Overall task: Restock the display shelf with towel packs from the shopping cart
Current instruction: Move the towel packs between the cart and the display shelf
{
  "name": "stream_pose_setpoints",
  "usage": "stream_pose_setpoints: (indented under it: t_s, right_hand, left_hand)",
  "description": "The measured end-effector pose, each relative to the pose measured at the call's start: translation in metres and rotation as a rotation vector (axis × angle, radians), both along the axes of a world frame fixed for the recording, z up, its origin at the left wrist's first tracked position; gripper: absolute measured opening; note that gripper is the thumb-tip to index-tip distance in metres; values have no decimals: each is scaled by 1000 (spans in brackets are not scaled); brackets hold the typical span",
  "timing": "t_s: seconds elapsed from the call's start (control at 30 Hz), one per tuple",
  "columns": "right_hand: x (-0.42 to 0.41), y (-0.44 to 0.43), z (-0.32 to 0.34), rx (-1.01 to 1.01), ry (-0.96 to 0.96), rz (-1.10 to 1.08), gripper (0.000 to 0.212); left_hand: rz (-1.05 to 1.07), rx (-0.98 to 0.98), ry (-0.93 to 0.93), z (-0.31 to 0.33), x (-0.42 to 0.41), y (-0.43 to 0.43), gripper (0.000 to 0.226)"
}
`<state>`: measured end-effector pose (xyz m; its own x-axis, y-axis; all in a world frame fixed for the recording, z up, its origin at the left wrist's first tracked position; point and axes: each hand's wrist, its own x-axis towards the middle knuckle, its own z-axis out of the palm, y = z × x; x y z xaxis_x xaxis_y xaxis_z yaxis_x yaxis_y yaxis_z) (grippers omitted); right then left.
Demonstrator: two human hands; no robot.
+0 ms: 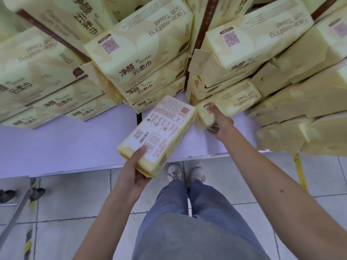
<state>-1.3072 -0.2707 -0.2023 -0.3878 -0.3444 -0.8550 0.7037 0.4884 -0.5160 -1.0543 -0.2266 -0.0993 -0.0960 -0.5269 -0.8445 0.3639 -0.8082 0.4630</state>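
Note:
My left hand [134, 167] grips the near end of a pale yellow towel pack [159, 132], held back side up over the front of the white shelf [65, 141]. My right hand [218, 121] grips the near end of a second towel pack [234, 100], which lies on the shelf at the foot of the right-hand stack [253, 45]. The two packs almost touch at their corners. More stacks of the same packs [142, 59] fill the back of the shelf. The shopping cart is out of view.
A dark brown upright post [204, 27] separates the middle and right stacks. Below the shelf edge are grey floor tiles with my own legs and shoes [185, 172]. A metal bar [15, 216] and another person's dark shoes [36, 193] sit at the left.

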Motion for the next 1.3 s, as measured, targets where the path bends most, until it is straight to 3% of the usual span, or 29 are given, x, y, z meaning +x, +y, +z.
stream_pose_setpoints:
  t_s: [0.23,0.37,0.43,0.57,0.63,0.7,0.83,0.93,1.07,1.3]
  right_hand:
    - [-12,45,45,-51,-193,11,47]
    - [9,53,76,-383,-266,267,22]
    - [9,48,85,-557,-293,319,48]
    - [-13,47,93,-710,-284,454,100]
    - [-21,50,98,-743,-232,496,107]
    - [-27,52,100,-734,-196,439,92]
    - [-37,51,104,-635,-133,310,41]
    - [-52,47,106,-512,-50,296,37]
    - [-73,37,112,-386,56,312,30]
    - [-102,17,105,-290,154,179,31]
  left_hand:
    - [-107,-26,-10,11,6,10,51]
    - [-163,-2,36,21,5,4,40]
    - [-221,29,68,27,2,-4,37]
    - [-326,32,108,38,-9,-22,37]
    - [-389,1,90,41,-17,-30,39]
    - [-435,-71,70,40,-29,-32,39]
    - [-437,-269,31,38,-53,-30,52]
    - [-537,-363,-55,33,-69,-31,66]
    - [-586,-352,-160,17,-95,-39,38]
    - [-575,-257,-186,-2,-148,-51,46]
